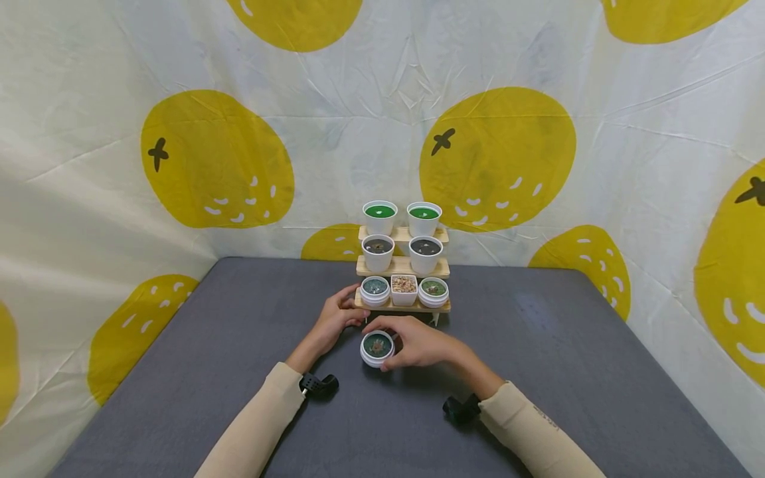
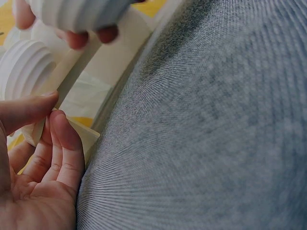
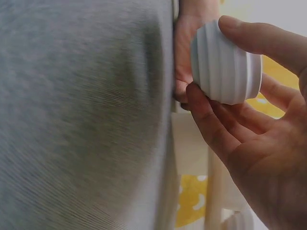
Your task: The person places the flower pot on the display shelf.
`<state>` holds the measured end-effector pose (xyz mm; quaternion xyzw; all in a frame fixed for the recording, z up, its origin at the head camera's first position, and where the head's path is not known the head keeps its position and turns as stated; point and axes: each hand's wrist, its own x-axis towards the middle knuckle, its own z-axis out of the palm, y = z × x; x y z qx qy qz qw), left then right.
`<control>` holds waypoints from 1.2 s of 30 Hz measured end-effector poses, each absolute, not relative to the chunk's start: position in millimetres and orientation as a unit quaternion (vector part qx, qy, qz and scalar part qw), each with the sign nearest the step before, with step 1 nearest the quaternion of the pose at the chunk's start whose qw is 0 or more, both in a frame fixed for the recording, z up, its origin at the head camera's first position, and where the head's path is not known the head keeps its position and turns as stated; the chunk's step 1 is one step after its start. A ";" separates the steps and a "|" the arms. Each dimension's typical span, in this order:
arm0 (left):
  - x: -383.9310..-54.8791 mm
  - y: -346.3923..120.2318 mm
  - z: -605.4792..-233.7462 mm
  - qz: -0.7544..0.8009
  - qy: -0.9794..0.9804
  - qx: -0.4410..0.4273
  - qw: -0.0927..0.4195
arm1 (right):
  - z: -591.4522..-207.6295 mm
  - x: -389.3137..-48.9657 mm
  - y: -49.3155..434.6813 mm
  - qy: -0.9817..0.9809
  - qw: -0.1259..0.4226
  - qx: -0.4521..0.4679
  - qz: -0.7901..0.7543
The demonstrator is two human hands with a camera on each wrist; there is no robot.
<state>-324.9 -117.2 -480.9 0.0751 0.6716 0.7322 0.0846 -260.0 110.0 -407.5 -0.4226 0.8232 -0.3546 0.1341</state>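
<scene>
My right hand (image 1: pixel 421 342) grips a small white ribbed pot (image 1: pixel 377 348) with a dark green top, fingers and thumb round its sides. In the right wrist view this pot (image 3: pixel 225 67) is tilted on its side in the picture and stands apart from the cloth. My left hand (image 1: pixel 333 323) pinches the left end of the lowest shelf on a three-tier wooden stand (image 1: pixel 402 266). Its thumb and fingers meet at the wooden edge (image 2: pixel 76 72) in the left wrist view. The held pot is in front of the stand.
The lowest shelf bears two ribbed pots (image 1: pixel 374 292) and a square cup (image 1: pixel 404 290) of small bits between them. White cups with dark tops (image 1: pixel 378 255) stand on the middle shelf, green-topped cups (image 1: pixel 380 220) above. Grey cloth (image 1: pixel 239 332) covers the table, and a patterned curtain (image 1: pixel 358 153) hangs behind.
</scene>
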 end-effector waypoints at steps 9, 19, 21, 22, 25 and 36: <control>-323.5 -116.5 -480.4 0.737 0.667 0.077 0.085 | -386.3 -259.1 121.9 0.822 0.141 -0.408 -0.371; -324.9 -116.4 -479.9 0.735 0.668 0.081 0.088 | -372.0 -260.3 130.8 0.814 0.121 -0.408 -0.395; -324.6 -116.6 -479.5 0.734 0.668 0.082 0.088 | -369.7 -260.3 132.0 0.815 0.119 -0.407 -0.395; -324.6 -116.6 -479.5 0.734 0.668 0.082 0.089 | -368.6 -260.1 132.6 0.815 0.117 -0.407 -0.396; -324.7 -117.0 -480.3 0.737 0.665 0.084 0.088 | -365.2 -259.0 135.4 0.819 0.105 -0.406 -0.392; -325.3 -116.9 -480.9 0.739 0.662 0.086 0.089 | -355.3 -260.3 146.9 0.824 0.074 -0.394 -0.402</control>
